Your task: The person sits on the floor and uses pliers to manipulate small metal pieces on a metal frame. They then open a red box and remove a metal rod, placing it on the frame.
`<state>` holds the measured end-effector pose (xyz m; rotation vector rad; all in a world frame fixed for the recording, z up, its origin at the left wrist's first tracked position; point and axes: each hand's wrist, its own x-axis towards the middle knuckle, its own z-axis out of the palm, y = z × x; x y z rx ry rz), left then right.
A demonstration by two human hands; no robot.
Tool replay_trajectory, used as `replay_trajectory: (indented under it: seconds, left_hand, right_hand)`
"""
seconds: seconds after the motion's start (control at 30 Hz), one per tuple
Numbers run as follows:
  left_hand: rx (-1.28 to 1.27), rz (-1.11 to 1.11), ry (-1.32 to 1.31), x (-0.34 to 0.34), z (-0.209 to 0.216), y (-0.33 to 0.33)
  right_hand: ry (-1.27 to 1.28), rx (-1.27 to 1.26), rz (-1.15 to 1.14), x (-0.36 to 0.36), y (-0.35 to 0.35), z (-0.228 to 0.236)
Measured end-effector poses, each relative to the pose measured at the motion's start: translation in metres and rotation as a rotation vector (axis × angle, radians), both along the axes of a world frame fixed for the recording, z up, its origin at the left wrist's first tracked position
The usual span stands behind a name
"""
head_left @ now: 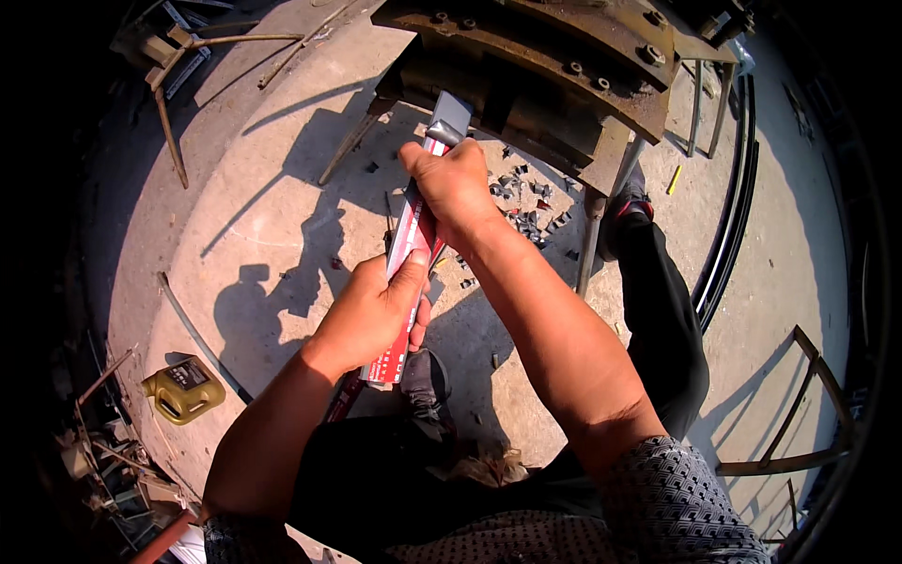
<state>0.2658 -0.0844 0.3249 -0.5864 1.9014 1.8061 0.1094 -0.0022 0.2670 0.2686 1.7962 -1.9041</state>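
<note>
One long, narrow grey bar faced with red-and-white printed film (pixel 410 230) slanted between your two bare hands, above the pale concrete floor (pixel 526 376), its upper end near the front edge of a rusty brown steel machine (pixel 526 42); whether they touched, you could not tell. Your left hand (pixel 376 305) was clamped around its lower half, thumb on top and fingers curled beneath, and your right hand (pixel 456 188) was closed around it near the bare grey end. It seemed light enough for you to steer two-handed, and probably stiff along its length; the film looked smooth and might have slid under sweaty skin, while the narrow edges could have been sharp, so the broad filmed faces, gripped well apart, looked your best holds. Whether it was one piece or several nested together, you could not tell. Around you, you could count one olive-gold plastic jug with a dark label (pixel 186 390), one short yellow stick (pixel 674 180), at least five bolts on the machine and two dark shoes of your own; the small dark curled scraps (pixel 526 226) lay too many and too jumbled to count.
</note>
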Motion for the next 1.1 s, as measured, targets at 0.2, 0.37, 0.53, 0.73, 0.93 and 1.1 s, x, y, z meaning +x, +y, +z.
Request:
replay_trajectory:
  seconds: [0.2, 0.37, 0.53, 0.73, 0.93, 1.1]
  left_hand:
    - [-0.05, -0.052, 0.072, -0.002, -0.014, -0.021]
    - [-0.155, -0.075, 0.069, -0.002, -0.014, -0.02]
    - [-0.072, -0.097, 0.048, -0.005, -0.011, -0.034]
    - [-0.121, -0.106, -0.055, -0.011, 0.003, -0.049]
    - [-0.146, -0.143, -0.081, -0.013, 0.013, -0.06]
    - [-0.19, -0.143, -0.106, -0.017, 0.025, -0.061]
  right_hand:
    - [0.155, 0.064, -0.104, 0.005, -0.016, -0.01]
    - [0.123, -0.072, -0.119, 0.009, -0.014, -0.01]
    - [0.124, 0.015, -0.141, 0.007, -0.02, -0.01]
    - [0.208, -0.098, -0.307, 0.006, -0.037, -0.02]
    - [0.205, -0.125, -0.345, 0.009, -0.044, -0.018]
    - [0.222, -0.114, -0.382, 0.009, -0.049, -0.02]
